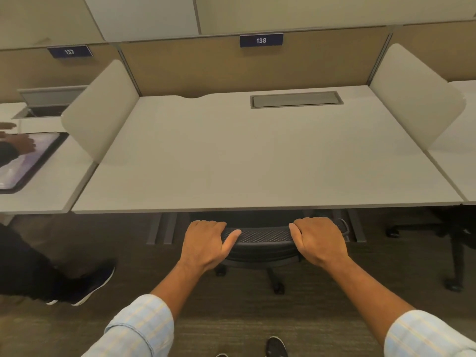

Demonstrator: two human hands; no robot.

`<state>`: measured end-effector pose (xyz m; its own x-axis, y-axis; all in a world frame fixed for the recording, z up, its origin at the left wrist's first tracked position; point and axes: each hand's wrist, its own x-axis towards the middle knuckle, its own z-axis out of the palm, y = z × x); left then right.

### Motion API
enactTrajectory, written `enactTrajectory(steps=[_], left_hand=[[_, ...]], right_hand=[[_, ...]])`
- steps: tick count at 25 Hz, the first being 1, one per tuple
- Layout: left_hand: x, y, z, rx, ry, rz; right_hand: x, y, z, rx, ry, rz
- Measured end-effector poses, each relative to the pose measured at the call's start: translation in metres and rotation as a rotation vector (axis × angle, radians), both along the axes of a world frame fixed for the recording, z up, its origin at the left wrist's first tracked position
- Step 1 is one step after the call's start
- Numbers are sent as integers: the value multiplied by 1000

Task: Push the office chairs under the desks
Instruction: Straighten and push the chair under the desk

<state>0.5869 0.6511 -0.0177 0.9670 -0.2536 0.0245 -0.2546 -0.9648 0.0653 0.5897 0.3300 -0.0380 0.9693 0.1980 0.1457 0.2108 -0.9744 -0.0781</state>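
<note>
A black mesh office chair (264, 237) stands at the front edge of a white desk (257, 155) labelled 138, its seat hidden under the desktop. Only the top of its backrest and part of its wheeled base show. My left hand (206, 240) grips the left end of the backrest top. My right hand (320, 240) is shut on the right end. Both hands lie just in front of the desk edge.
Cream side dividers (100, 112) flank the desk. A grey cable flap (296, 99) sits at its back. Another person's leg and shoe (85, 287) stand at the left, their hand on a tablet on desk 137. A second chair base (456, 253) is at the right.
</note>
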Motion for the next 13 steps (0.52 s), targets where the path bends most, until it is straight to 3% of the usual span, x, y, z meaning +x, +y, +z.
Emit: enactTrajectory(steps=[13], left_hand=[[25,25,-13,-36,-82,-2]], right_hand=[[8,26,10,-27,5,-71]])
